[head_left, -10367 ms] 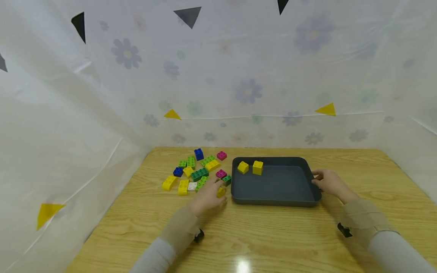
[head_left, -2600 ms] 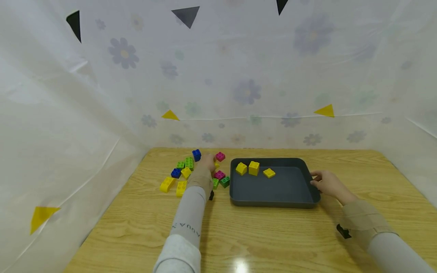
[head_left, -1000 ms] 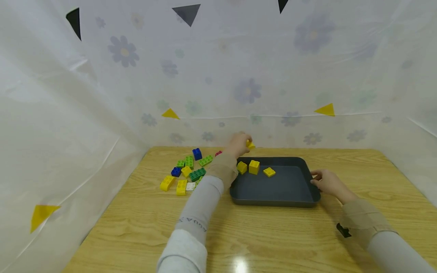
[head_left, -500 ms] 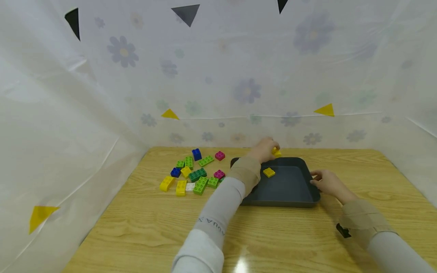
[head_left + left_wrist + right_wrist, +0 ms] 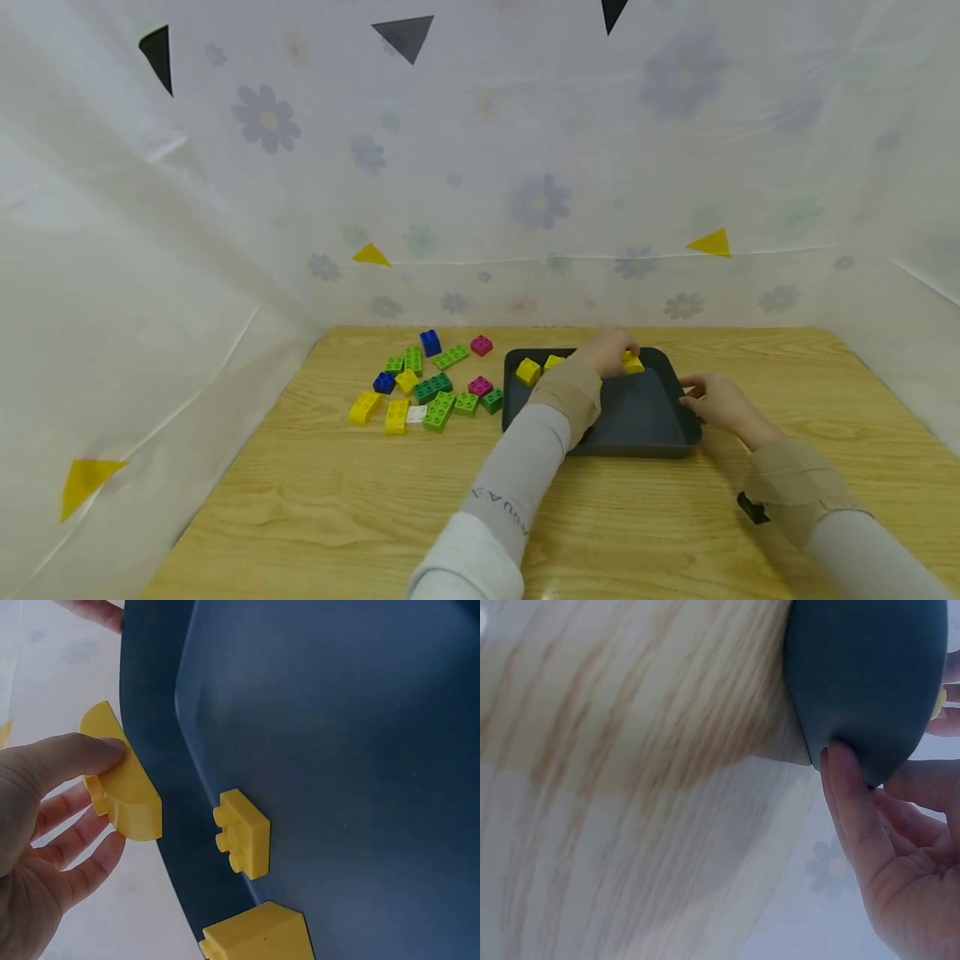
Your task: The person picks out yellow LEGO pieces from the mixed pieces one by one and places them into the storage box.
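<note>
My left hand (image 5: pixel 606 350) pinches a yellow toy building brick (image 5: pixel 632 363) with a rounded top, over the back right part of the dark grey tray (image 5: pixel 630 451). In the left wrist view, the thumb presses one face of this brick (image 5: pixel 133 784) and the fingers support it from behind, near the tray's wall (image 5: pixel 146 690). Inside the tray are a flat yellow brick (image 5: pixel 251 836) and a thicker yellow one (image 5: pixel 262 934); another yellow brick (image 5: pixel 528 372) sits in the back left corner. My right hand (image 5: pixel 722 406) grips the tray's right side between thumb and fingers.
Left of the tray lie loose bricks: yellow (image 5: pixel 365 408), lime green (image 5: pixel 439 412), dark green (image 5: pixel 432 387), blue (image 5: pixel 430 342), magenta (image 5: pixel 482 345) and white (image 5: pixel 416 415). A patterned white sheet (image 5: pixel 540 200) hangs behind the wooden table (image 5: pixel 315 500).
My left hand has picked up a yellow brick from the pile, carried it right and lowered it over the tray. A flat yellow brick was added earlier. The right hand stays put.
</note>
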Demonstrator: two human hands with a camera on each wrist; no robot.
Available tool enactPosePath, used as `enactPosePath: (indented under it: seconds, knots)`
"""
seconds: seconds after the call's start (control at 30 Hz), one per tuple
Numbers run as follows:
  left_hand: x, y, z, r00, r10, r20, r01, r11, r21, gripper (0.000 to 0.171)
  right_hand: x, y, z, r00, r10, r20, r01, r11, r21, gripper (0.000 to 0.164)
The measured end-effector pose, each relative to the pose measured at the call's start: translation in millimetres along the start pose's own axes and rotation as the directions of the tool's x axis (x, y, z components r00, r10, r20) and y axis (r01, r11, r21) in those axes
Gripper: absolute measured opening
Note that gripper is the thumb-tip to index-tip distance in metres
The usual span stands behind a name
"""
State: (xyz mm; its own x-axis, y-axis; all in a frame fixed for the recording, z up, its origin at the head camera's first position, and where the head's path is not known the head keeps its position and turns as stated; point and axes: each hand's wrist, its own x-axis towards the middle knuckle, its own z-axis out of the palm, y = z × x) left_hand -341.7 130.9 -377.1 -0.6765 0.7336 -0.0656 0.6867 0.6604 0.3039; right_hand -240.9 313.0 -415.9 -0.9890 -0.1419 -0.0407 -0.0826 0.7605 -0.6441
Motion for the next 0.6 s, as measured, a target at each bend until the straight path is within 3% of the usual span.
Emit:
enactPosePath:
  seconds: [0.3, 0.5, 0.6]
  knots:
    - [8.8, 4.0, 13.7, 0.995, -0.089, 0.043, 0.091, 0.995, -0.050, 0.037, 1.2, -0.4, 1.3, 1.000, 0.025, 0.009, -0.025, 0.999, 0.023, 0.041]
    - [16.4, 5.3, 23.4, 0.995, -0.076, 0.059, 0.074, 0.997, 0.027, 0.035, 1.2, 0.6, 2.6, 1.000, 0.018, 0.001, -0.018, 1.000, 0.022, 0.041]
    - [18.1, 6.3, 26.1, 0.993, -0.088, 0.075, 0.087, 0.996, 0.007, 0.034, 1.0, 0.9, 2.3, 1.000, 0.008, -0.005, -0.008, 1.000, 0.022, 0.041]
